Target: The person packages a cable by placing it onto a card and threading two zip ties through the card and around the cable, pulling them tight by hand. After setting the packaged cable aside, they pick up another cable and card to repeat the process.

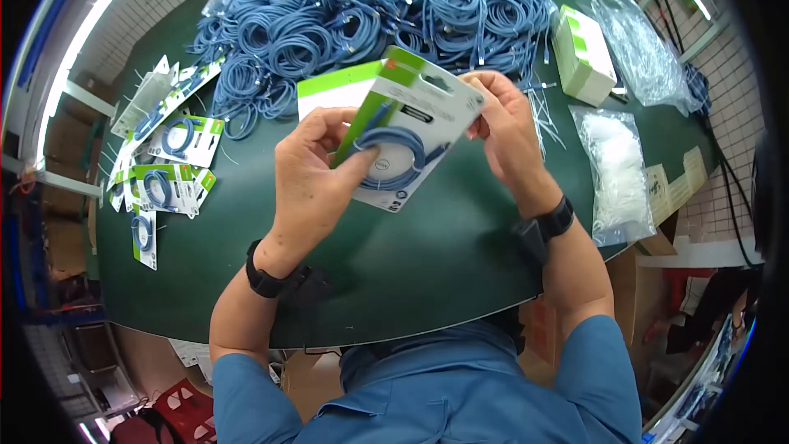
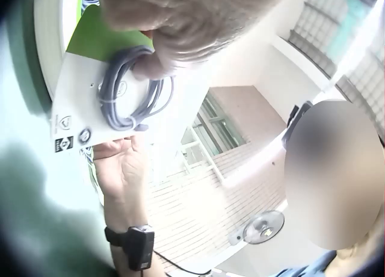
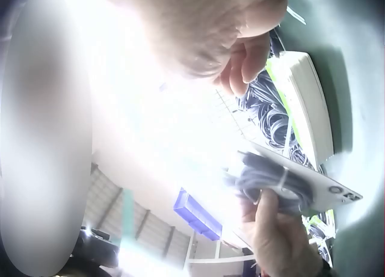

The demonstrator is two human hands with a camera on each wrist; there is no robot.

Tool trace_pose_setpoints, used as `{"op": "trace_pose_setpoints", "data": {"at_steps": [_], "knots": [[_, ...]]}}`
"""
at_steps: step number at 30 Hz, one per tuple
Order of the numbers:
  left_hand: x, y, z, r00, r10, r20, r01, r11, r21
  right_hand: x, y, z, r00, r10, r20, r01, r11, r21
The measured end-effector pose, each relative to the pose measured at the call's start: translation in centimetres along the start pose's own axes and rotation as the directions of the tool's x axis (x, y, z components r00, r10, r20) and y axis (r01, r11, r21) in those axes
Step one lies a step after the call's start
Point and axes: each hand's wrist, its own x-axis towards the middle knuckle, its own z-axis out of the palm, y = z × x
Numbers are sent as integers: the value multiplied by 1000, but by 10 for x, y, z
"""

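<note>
My left hand [image 1: 316, 173] grips a white and green backing card [image 1: 444, 111], its thumb pressing inside a coil of blue cable [image 1: 415, 142] on the card's front. Thin ties bind the coil, seen in the left wrist view. The card is tilted and held up over the table. My right hand [image 1: 511, 132] is at the card's upper right edge, thumb and forefinger close together. In the right wrist view its fingers [image 3: 237, 69] are curled above the card; I cannot tell what they pinch. Behind the card stands a stack of green and white cards [image 1: 337, 82].
A large heap of coiled blue cables [image 1: 353, 25] covers the back of the green table [image 1: 394, 280]. Finished-looking cards with cables [image 1: 168, 185] lie at left. At right are a card stack [image 1: 585, 58], clear plastic bags [image 1: 641, 46], a bag of white ties [image 1: 616, 173] and loose ties [image 1: 544, 119].
</note>
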Motion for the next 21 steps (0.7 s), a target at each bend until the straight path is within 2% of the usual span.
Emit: {"op": "trace_pose_setpoints", "data": {"at_steps": [1, 3, 6, 9, 10, 12, 14, 15, 17, 20, 21], "knots": [[2, -2, -2, 997, -69, -45, 63, 992, -108, -2, -1, 1, 1000, 15, 0, -15, 995, 102], [4, -5, -3, 970, -224, -96, 181, 926, -332, -11, 2, 17, 999, -16, 48, 13, 998, 66], [2, -10, -3, 966, -252, -56, 210, 894, -397, -26, 5, 42, 992, -59, 116, 60, 998, -3], [-2, -13, 5, 962, -272, 4, 244, 854, -460, -36, 5, 49, 968, 22, 249, 18, 987, -159], [-4, -13, 7, 962, -272, 35, 255, 836, -486, -36, 3, 48, 969, 27, 245, 14, 987, -162], [-6, -16, 10, 959, -275, 67, 270, 817, -510, -33, -3, 45, 969, 26, 244, 13, 988, -157], [-6, -22, 8, 940, -308, 149, 331, 704, -628, -31, -3, 42, 970, 25, 242, 11, 989, -149], [-6, -23, 7, 928, -318, 193, 360, 641, -678, -30, -1, 40, 965, 53, 258, -32, 996, -88], [-6, -23, 5, 921, -328, 209, 378, 627, -680, -29, 2, 36, 951, 105, 292, -119, 992, 31], [-6, -22, 7, 909, -344, 236, 406, 600, -689, -26, 3, 35, 950, 117, 289, -130, 991, 27], [-5, -21, 11, 931, -337, 141, 347, 699, -625, -25, 3, 36, 949, 121, 290, -134, 991, 25]]}}
